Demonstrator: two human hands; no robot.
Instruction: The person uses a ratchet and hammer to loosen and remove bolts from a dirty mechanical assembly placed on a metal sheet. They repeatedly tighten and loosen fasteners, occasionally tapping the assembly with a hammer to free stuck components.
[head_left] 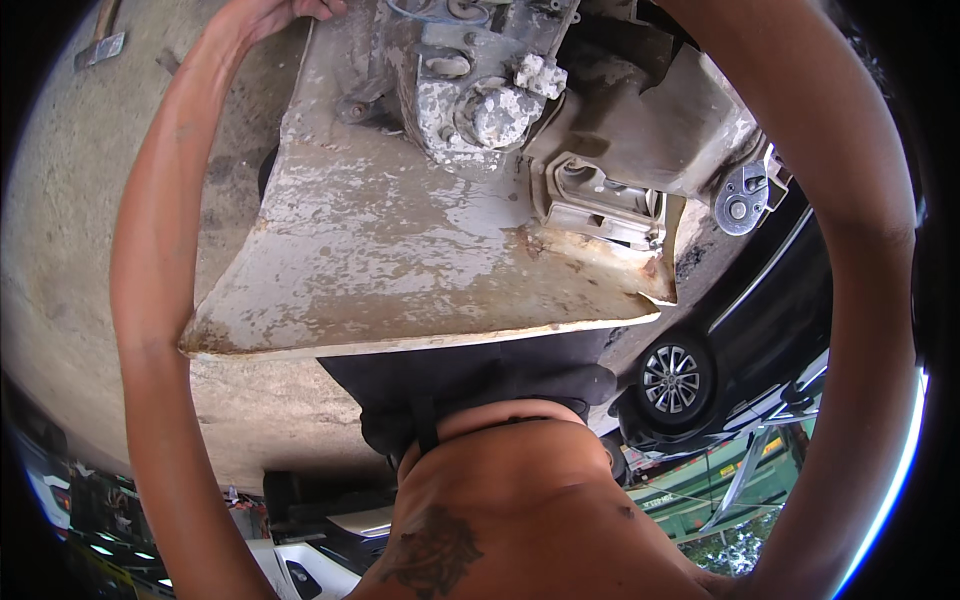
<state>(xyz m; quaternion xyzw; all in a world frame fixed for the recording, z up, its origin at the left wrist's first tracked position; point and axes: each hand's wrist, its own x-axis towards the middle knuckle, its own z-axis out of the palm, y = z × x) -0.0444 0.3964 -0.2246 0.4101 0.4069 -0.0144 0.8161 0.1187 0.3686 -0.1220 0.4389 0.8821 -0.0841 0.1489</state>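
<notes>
At the top edge, my left hand (285, 12) is partly cut off by the frame. Its visible fingers are curled beside the upper left edge of a large, dirty metal panel (370, 230); what they close on, if anything, is hidden. My right arm (850, 130) reaches up past the top right, with its hand outside the picture. The panel is worn, with blotchy paint and rust along its near edge. On it sit a grey, paint-flaked mechanical assembly (465, 100) and a pale rectangular bracket (600, 205). To the right of the panel is a silver ratchet head (738, 212).
A hammer (100, 48) lies on the concrete floor (60, 230) at the far left. At the right stands a dark car with a spoked wheel (672, 380). Behind me are a white vehicle (300, 570) and a green structure (720, 480). My bare torso is close to the panel's near edge.
</notes>
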